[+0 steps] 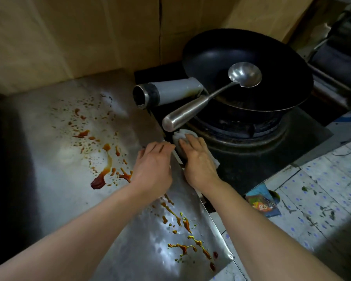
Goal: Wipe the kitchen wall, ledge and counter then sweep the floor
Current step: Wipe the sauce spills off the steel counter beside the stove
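A steel counter carries brown and red sauce spills, a thick blob near the middle and streaks by the front right corner. My right hand presses a white cloth onto the black stove top just past the counter's right edge. The fingers lie fairly straight over the cloth. My left hand rests flat on the counter's right edge, fingers touching the edge beside the cloth. Cardboard covers the wall behind the counter.
A black wok sits on the gas burner with a steel ladle in it. The wok's grey handle points left over the counter. A crumpled snack wrapper lies on the dirty tiled floor at right.
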### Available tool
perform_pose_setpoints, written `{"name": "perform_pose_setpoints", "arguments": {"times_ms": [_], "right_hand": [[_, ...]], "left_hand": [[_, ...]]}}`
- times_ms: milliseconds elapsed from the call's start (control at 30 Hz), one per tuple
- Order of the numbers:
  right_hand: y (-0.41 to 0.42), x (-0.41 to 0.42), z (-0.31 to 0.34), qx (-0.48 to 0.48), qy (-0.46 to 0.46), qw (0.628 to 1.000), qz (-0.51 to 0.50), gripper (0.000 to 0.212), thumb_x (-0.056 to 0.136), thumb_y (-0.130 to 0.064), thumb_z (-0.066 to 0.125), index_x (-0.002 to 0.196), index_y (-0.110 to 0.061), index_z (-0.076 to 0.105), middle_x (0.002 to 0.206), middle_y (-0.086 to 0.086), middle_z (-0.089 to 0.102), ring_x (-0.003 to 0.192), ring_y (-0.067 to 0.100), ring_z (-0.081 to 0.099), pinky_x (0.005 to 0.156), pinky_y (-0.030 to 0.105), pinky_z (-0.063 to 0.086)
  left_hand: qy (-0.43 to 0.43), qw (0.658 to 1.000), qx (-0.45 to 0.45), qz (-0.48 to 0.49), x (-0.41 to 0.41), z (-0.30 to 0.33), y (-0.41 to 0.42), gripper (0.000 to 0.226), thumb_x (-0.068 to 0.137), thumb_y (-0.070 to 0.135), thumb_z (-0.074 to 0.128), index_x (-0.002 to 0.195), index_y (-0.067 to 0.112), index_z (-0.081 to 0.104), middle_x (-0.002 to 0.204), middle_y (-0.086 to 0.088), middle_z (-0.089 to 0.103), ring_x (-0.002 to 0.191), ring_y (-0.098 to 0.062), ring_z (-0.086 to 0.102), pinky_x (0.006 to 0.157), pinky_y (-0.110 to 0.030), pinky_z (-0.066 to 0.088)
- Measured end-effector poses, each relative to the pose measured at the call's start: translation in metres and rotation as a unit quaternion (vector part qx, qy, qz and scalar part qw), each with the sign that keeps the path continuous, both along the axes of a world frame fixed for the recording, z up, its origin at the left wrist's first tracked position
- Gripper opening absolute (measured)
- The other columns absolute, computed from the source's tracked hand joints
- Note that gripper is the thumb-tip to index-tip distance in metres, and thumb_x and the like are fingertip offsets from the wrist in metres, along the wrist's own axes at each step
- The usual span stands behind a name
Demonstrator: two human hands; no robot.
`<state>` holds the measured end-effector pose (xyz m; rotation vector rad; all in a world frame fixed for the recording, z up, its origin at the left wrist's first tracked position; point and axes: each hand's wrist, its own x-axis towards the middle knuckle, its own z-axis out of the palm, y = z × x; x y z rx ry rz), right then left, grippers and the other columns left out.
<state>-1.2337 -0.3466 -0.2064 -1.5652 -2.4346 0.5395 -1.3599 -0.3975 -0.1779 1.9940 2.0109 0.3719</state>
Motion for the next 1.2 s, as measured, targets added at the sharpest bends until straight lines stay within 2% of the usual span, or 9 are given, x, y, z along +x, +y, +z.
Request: {"name": "perform_pose_setpoints", "arguments": {"times_ms": [167, 300, 533, 667, 800, 967, 1067, 1200], "right_hand": [[-0.013, 0.020, 0.006, -0.017, -0.022, 0.999, 0.038, 0.065, 0.092, -0.015, 0.051, 0.150, -0.017, 0.021, 0.158, 0.002, 0.007, 0.143, 0.022, 0.004, 0.115, 0.026, 0.005], [-0.013, 0.020, 0.008, 0.010, -0.027, 0.998, 0.051, 0.064, 0.091, -0.017, 0.054, 0.148, -0.019, 0.026, 0.154, -0.001, 0.015, 0.137, 0.021, 0.012, 0.110, 0.027, 0.018], [0.012, 0.003, -0.001, 0.038, -0.019, 0.996, 0.076, 0.061, 0.090, -0.021, 0.056, 0.146, -0.019, 0.032, 0.152, 0.001, 0.021, 0.134, 0.023, 0.021, 0.112, 0.032, 0.025], [0.002, 0.021, 0.002, 0.035, -0.015, 0.995, 0.093, 0.059, 0.090, -0.013, 0.050, 0.146, -0.018, 0.034, 0.151, 0.000, 0.021, 0.132, 0.023, 0.021, 0.110, 0.032, 0.028], [0.006, 0.013, 0.000, 0.056, -0.035, 0.994, 0.084, 0.054, 0.091, -0.018, 0.049, 0.143, -0.017, 0.037, 0.147, 0.004, 0.026, 0.125, 0.026, 0.028, 0.104, 0.036, 0.035], [0.036, -0.018, -0.003, 0.080, -0.048, 0.991, 0.093, 0.050, 0.094, -0.028, 0.047, 0.142, -0.018, 0.036, 0.148, 0.006, 0.023, 0.121, 0.028, 0.028, 0.099, 0.037, 0.036], [0.037, -0.015, -0.005, 0.067, -0.047, 0.992, 0.096, 0.053, 0.094, -0.025, 0.048, 0.144, -0.021, 0.033, 0.150, 0.003, 0.019, 0.121, 0.029, 0.027, 0.100, 0.038, 0.035], [0.004, 0.016, -0.003, 0.068, -0.017, 0.993, 0.095, 0.052, 0.093, -0.020, 0.046, 0.144, -0.024, 0.035, 0.150, -0.002, 0.023, 0.119, 0.026, 0.028, 0.101, 0.034, 0.036]], "left_hand": [[-0.006, 1.000, -0.003, -0.002, 0.002, -0.005, 0.001, 0.057, 0.089, 0.012, 0.046, 0.143, 0.022, 0.030, 0.147, 0.005, 0.033, 0.137, -0.015, 0.021, 0.111, -0.031, 0.022], [-0.012, 1.000, 0.014, -0.004, 0.004, -0.012, 0.005, 0.059, 0.087, 0.008, 0.047, 0.142, 0.021, 0.032, 0.146, 0.005, 0.034, 0.137, -0.014, 0.022, 0.111, -0.032, 0.022], [0.000, 0.999, 0.050, 0.018, 0.006, -0.020, 0.012, 0.059, 0.087, 0.003, 0.046, 0.142, 0.019, 0.033, 0.148, 0.005, 0.033, 0.135, -0.013, 0.023, 0.108, -0.027, 0.020], [-0.005, 0.997, 0.069, 0.036, 0.013, -0.020, 0.012, 0.058, 0.088, 0.004, 0.044, 0.142, 0.020, 0.033, 0.148, 0.005, 0.032, 0.136, -0.013, 0.023, 0.108, -0.027, 0.019], [0.002, 0.996, 0.083, 0.045, 0.012, -0.019, 0.014, 0.059, 0.087, 0.004, 0.046, 0.142, 0.021, 0.033, 0.147, 0.005, 0.034, 0.135, -0.013, 0.026, 0.109, -0.027, 0.020], [0.015, 0.994, 0.091, 0.063, 0.003, -0.016, 0.017, 0.059, 0.086, 0.005, 0.045, 0.142, 0.021, 0.033, 0.146, 0.004, 0.036, 0.134, -0.015, 0.029, 0.108, -0.028, 0.022], [0.012, 0.993, 0.090, 0.070, 0.001, -0.014, 0.014, 0.057, 0.086, 0.005, 0.044, 0.140, 0.021, 0.036, 0.144, 0.004, 0.038, 0.133, -0.016, 0.030, 0.107, -0.029, 0.023], [0.009, 0.995, 0.074, 0.063, 0.007, -0.012, 0.006, 0.056, 0.087, 0.006, 0.044, 0.140, 0.021, 0.034, 0.144, 0.004, 0.037, 0.132, -0.015, 0.028, 0.106, -0.027, 0.022]]}}
